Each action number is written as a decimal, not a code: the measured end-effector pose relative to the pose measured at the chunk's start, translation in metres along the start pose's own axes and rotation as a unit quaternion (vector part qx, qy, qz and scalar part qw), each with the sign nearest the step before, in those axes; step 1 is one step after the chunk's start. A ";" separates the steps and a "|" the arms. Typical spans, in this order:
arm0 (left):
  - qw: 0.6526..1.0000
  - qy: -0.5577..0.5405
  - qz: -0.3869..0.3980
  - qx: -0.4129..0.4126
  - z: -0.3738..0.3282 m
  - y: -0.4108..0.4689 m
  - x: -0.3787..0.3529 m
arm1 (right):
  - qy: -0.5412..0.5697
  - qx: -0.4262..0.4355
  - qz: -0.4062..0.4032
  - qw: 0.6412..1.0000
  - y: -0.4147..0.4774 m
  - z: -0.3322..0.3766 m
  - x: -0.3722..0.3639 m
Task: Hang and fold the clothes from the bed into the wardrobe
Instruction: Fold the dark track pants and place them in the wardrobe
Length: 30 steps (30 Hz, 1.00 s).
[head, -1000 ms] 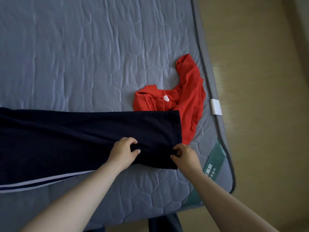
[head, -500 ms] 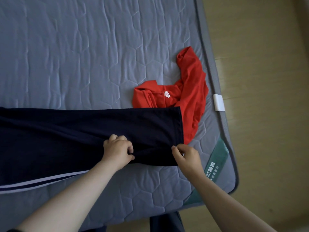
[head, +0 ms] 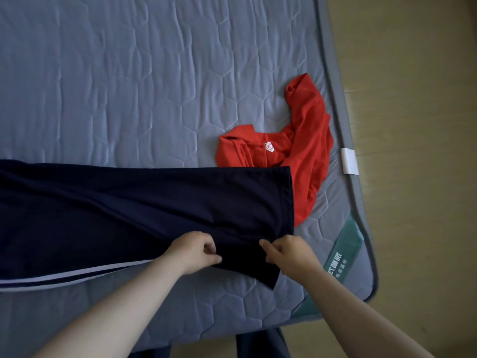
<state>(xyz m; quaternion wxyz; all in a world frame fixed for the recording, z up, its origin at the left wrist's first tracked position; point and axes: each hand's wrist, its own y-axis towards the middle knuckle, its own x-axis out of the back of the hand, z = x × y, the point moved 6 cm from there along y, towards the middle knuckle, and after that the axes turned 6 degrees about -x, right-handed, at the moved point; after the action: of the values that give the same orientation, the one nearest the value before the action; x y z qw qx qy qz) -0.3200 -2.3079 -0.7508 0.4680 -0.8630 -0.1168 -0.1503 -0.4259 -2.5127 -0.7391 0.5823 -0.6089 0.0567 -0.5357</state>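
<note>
The bed (head: pixel 129 86) is a bare mattress in soft grey-blue fabric, quilted with a stitched hexagon pattern and a bit puckered along the seams. A pair of navy trousers (head: pixel 129 208) is spread flat across the near part of it. They're a matte knit, with the leg running in from the left edge of the view to a straight hemmed end on the right, and two white stripes (head: pixel 64 276) run down the near side.

The hem end overlaps a crumpled red shirt (head: pixel 307 140), bunched in an L shape near the right edge of the bed with a small white neck label (head: pixel 269 146) showing.

Both hands are on the near edge of the trouser leg, close to the hem. The left hand (head: pixel 193 251) has its fingers curled in and pinches a fold of the navy cloth against the thumb. The right hand (head: pixel 289 251) pinches the same edge right beside the hem corner, which is pulled up a little off the mattress.

A green label (head: pixel 343 257) sits on the bed's corner, with pale wood-look floor (head: pixel 413 125) beyond.
</note>
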 end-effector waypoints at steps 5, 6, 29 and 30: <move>0.989 -0.052 -0.142 -0.005 0.003 -0.001 0.021 | 0.088 -0.020 -0.231 0.969 -0.004 0.004 0.035; 0.983 -0.061 -0.171 -0.011 0.003 -0.001 0.026 | 0.122 -0.026 -0.257 0.958 -0.003 0.006 0.040; 0.951 -0.073 -0.297 -0.053 -0.008 0.087 0.115 | 0.361 0.001 -0.237 0.902 0.079 0.027 0.090; 0.951 -0.077 -0.291 -0.066 -0.010 0.087 0.112 | 0.340 0.010 -0.233 0.911 0.077 0.026 0.087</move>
<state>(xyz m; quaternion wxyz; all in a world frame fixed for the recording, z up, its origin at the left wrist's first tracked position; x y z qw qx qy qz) -0.1880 -2.3564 -0.7715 0.3353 -0.8295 -0.3886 -0.2202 -0.3279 -2.5801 -0.7407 0.3925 -0.3801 0.1025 -0.8312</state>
